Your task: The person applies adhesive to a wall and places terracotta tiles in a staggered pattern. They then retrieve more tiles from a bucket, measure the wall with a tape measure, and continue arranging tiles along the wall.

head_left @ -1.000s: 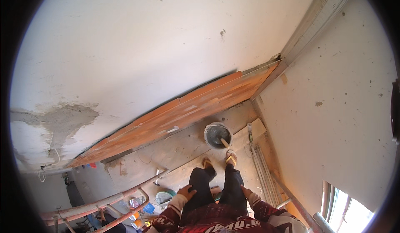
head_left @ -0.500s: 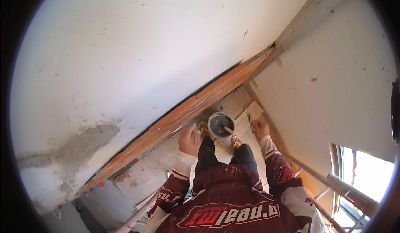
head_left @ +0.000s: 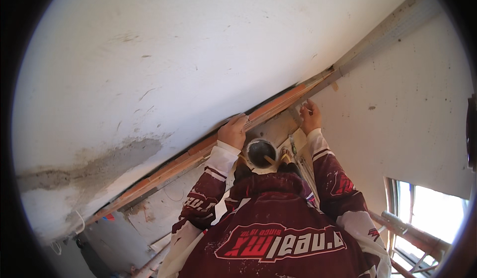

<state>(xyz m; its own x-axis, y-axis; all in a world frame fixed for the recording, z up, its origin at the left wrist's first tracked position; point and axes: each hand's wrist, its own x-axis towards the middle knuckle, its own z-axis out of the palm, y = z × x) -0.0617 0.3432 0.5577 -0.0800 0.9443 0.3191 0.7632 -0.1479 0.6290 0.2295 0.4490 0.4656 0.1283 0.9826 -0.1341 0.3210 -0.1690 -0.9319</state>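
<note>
My left hand (head_left: pixel 232 131) is raised to the upper edge of the brick wall (head_left: pixel 198 151); its fingers are curled, and whatever lies between them is hidden. Farther right, my right hand (head_left: pixel 311 117) is lifted near the corner with fingers bent inward; anything in its grasp is too small to make out. Below and between the hands stands a round bucket (head_left: pixel 258 150) of grey wet mix, with a wooden handle (head_left: pixel 270 160) sticking out. A narrow flat tool (head_left: pixel 292 143) seems to lie on the planks beside my feet.
A large white surface (head_left: pixel 164 54) with a grey patch (head_left: pixel 124 158) rises above the bricks, a dark gap between them. The right wall (head_left: pixel 397 109) meets it in a corner. Metal scaffold tubes (head_left: pixel 412 233) stand by a bright window (head_left: pixel 437 206) at lower right.
Both hands have moved up and forward. The left has gone from above my feet to the brick edge, the right from beside the planks toward the corner. My view has tilted slightly.
</note>
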